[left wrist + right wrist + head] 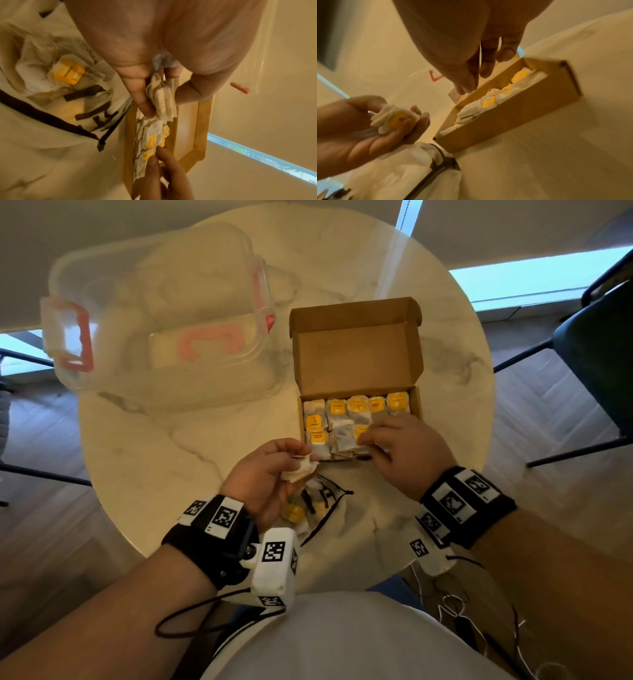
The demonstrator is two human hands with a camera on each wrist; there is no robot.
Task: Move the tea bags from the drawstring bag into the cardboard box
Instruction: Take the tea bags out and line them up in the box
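On the marble table (144, 446), the box (359, 364) sits at 12 o'clock of the bag (329, 518). Left hand (263, 474) grips tea bags (303, 467); right hand (404, 453), fingers loosely spread, touches those in the box.

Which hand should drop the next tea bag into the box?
Left. The left hand already grips tea bags beside the cardboard box; the right hand is over it with nothing visibly gripped.
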